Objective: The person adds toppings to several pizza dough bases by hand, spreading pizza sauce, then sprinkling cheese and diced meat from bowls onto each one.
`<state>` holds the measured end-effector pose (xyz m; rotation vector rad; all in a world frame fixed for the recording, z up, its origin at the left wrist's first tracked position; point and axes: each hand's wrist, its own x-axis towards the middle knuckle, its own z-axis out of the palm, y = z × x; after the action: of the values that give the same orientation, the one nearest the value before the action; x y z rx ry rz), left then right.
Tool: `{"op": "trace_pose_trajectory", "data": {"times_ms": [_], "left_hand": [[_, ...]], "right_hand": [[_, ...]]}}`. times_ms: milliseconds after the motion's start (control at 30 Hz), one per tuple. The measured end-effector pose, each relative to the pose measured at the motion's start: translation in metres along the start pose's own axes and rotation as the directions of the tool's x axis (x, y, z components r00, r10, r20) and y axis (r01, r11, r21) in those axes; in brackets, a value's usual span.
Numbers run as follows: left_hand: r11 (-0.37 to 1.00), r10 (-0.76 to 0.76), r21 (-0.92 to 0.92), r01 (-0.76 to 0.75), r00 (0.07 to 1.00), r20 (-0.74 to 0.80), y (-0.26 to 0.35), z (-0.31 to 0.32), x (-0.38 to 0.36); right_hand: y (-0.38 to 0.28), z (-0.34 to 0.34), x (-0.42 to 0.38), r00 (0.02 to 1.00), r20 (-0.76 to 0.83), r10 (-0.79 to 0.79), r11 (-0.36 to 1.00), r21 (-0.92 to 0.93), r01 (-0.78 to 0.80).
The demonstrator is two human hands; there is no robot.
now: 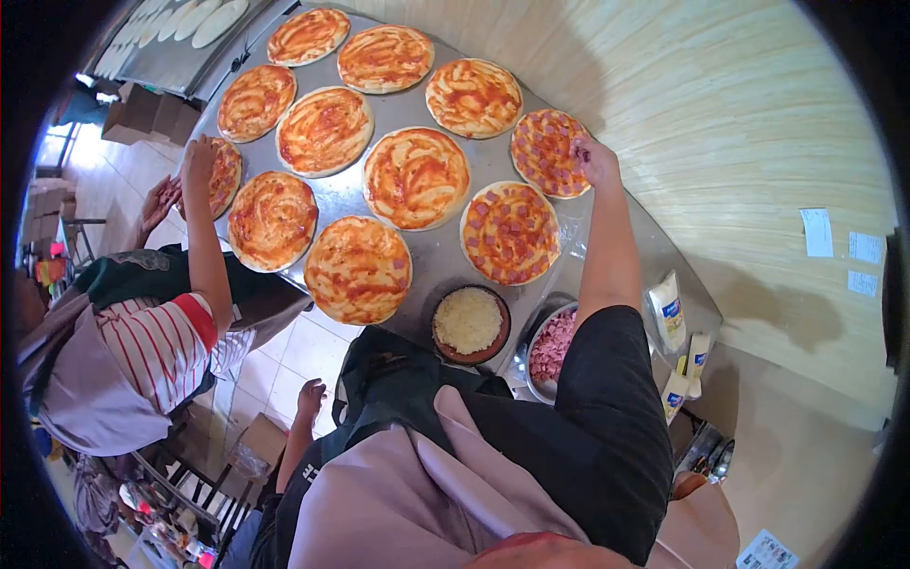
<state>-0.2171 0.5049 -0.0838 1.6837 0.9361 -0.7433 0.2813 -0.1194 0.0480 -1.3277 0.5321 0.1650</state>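
Head view: the right hand is at the outer edge of the sauced round with diced meat, on the steel table near the wall. Its fingers are bunched narrow; whether a piece of meat sits between them, cannot tell. The left hand hangs low beside the body, apart from the table, fingers loosely bent; contents, if any, cannot tell. Step in hand, judged: spreading diced meat over that round, which looks well covered. A next move calls for checking its edge for gaps, and for a light, scattering release so that pieces do not clump; more meat would mean a reach back to the metal bowl, just beside the body and partly behind the right arm. Counts: sauced rounds on the table, 11. Clearly bearing meat, 3: the one at the right hand, the nearer one, and the one by the co-worker, whose two hands are at its edge. Mainly sauce only, 8; of these, the round nearest the body may carry a piece or so at its rim. Bowls, 2: the metal one with pink diced meat, and a brown bowl of grated white topping, probably cheese.
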Motion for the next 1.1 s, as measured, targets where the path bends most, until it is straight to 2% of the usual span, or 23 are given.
{"op": "trace_pose_trajectory", "data": {"times_ms": [67,133,167,233,267,333,367,433,467,533,567,600,633,667,700,733,800,867,967,1100], "left_hand": [[1.0,-0.02,-0.004,0.02,1.0,-0.003,0.002,0.002,-0.003],[0.998,-0.066,0.021,0.066,0.998,0.002,0.008,0.005,-0.005],[0.997,-0.071,0.017,0.07,0.998,0.002,0.01,0.007,-0.008],[1.0,-0.016,-0.021,0.016,1.0,-0.01,0.012,0.01,-0.011],[0.999,-0.025,-0.042,0.024,1.0,-0.012,0.014,0.012,-0.012],[0.999,-0.023,-0.025,0.023,1.0,-0.014,0.011,0.014,-0.011],[1.0,-0.019,-0.006,0.019,1.0,-0.013,0.01,0.014,-0.01],[1.0,-0.004,0.005,0.004,1.0,-0.003,0.01,0.013,-0.009],[1.0,0.011,0.019,-0.011,1.0,0.008,0.01,0.013,-0.01],[1.0,0.011,-0.002,-0.011,1.0,-0.008,0.014,0.013,-0.013],[1.0,0.014,-0.025,-0.015,1.0,-0.023,0.015,0.013,-0.014],[1.0,0.013,-0.024,-0.014,1.0,-0.023,0.015,0.014,-0.014],[1.0,0.016,-0.02,-0.017,1.0,-0.02,0.014,0.013,-0.013],[1.0,0.021,-0.015,-0.021,1.0,-0.017,0.013,0.012,-0.011],[1.0,0.022,-0.014,-0.022,1.0,-0.016,0.007,0.01,-0.005],[0.998,0.05,0.043,-0.051,0.999,0.011,0.001,0.008,0.001],[0.992,0.081,0.098,-0.085,0.996,0.047,-0.002,0.011,0.006],[0.999,-0.023,0.048,0.023,1.0,0.01,0.014,0.013,-0.002],[0.999,0.003,0.039,-0.004,1.0,0.03,0.025,0.012,-0.003],[0.999,0.021,0.036,-0.022,0.999,0.032,0.024,0.01,0.006]], "right_hand": [[0.001,0.0,0.007,1.0,-0.002,0.012,0.999,0.045,-0.012],[0.0,0.004,0.003,0.996,-0.073,-0.053,0.992,-0.122,0.043],[-0.001,0.008,0.003,0.996,-0.07,-0.049,0.991,-0.126,0.04],[-0.001,0.012,0.008,0.974,-0.175,-0.144,0.898,-0.437,0.054],[-0.001,0.015,0.01,0.975,-0.172,-0.143,0.897,-0.439,0.055],[0.001,0.02,0.012,0.955,-0.164,-0.247,0.795,-0.598,0.103],[0.002,0.022,0.013,0.956,-0.161,-0.246,0.795,-0.597,0.104],[0.005,0.022,0.013,0.916,-0.102,-0.389,0.611,-0.772,0.173],[0.005,0.021,0.015,0.916,-0.101,-0.388,0.612,-0.772,0.173],[0.01,0.016,0.02,0.828,-0.076,-0.556,0.385,-0.906,0.175],[0.01,0.011,0.021,0.828,-0.077,-0.556,0.384,-0.907,0.174],[0.001,0.014,0.01,0.887,-0.218,-0.408,0.646,-0.755,0.112],[-0.005,0.017,0.003,0.925,-0.31,-0.22,0.844,-0.536,0.021],[-0.005,0.012,0.003,0.925,-0.311,-0.22,0.844,-0.536,0.021],[-0.002,0.001,0.006,0.961,-0.265,-0.081,0.945,-0.326,-0.01],[-0.003,-0.003,0.005,0.982,-0.186,0.044,0.993,-0.102,-0.064],[-0.002,-0.008,-0.004,0.984,-0.176,0.025,0.992,-0.115,-0.045],[-0.002,-0.012,-0.009,0.986,-0.166,0.013,0.992,-0.122,-0.034],[-0.001,-0.017,-0.014,0.988,-0.152,0.007,0.981,-0.193,-0.037],[0.003,-0.007,-0.016,0.983,-0.154,-0.097,0.913,-0.407,0.026]]}}
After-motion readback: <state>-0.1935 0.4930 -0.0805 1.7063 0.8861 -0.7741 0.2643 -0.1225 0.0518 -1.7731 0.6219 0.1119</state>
